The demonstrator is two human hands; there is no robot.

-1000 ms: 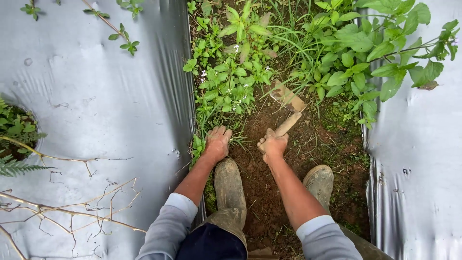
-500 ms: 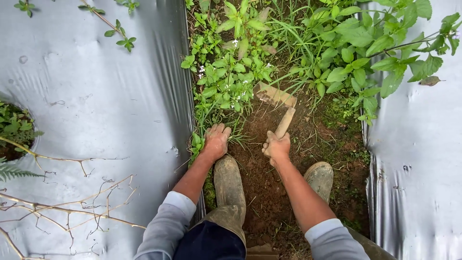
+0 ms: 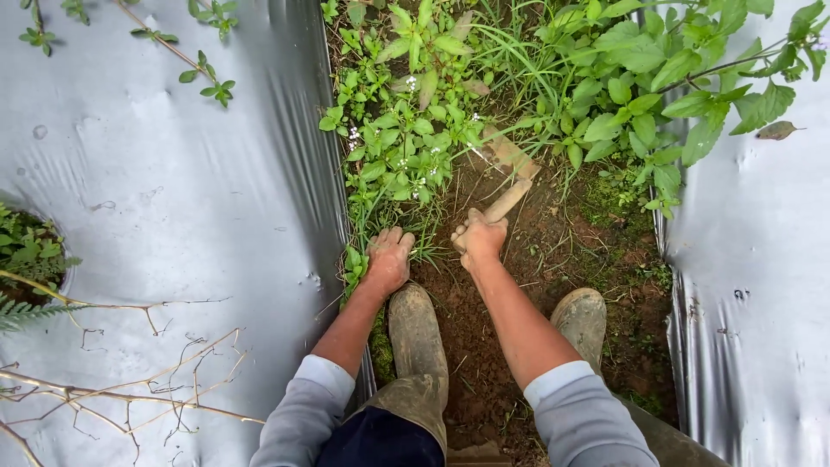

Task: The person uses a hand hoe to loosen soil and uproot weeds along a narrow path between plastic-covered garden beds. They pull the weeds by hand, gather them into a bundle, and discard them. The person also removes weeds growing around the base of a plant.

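- Between two sheets of silver-grey plastic mulch runs a narrow strip of brown, crumbly soil (image 3: 484,346), loose and lumpy, with thin roots and bits of moss on it.
- Right hand (image 3: 477,239): earth-stained, fingers curled tight around the wooden handle of a small hand hoe (image 3: 508,177). The handle is short, pale and rounded; it slants up and to the right from the fist.
- The hoe's flat, rectangular metal blade is rusty and smeared with soil. It lies at the foot of the weeds, at the far end of the bare earth, its upper edge partly under leaves.
- Left hand (image 3: 387,259): also muddy, palm down, fingers close together and bent over a tuft of thin grass blades at the edge of the left sheet. Whether it grips the tuft or only presses on it, I cannot tell.
- Weeds (image 3: 406,138) fill the strip ahead of both hands: soft oval leaves, tiny white flowers, and long narrow grass. Broader, toothed leaves (image 3: 657,78) spread over the right sheet's edge.
- Left mulch sheet (image 3: 173,199): smooth, glossy, faintly rippled, with dry bare twigs (image 3: 130,380) lying across its near part and a round planting hole with ferny greenery at the far left edge.
- Right mulch sheet (image 3: 761,285): wrinkled along its inner border.
- Two mud-caked rubber boots (image 3: 417,333) stand on the soil just below the hands; grey sleeves cover both forearms' near ends.
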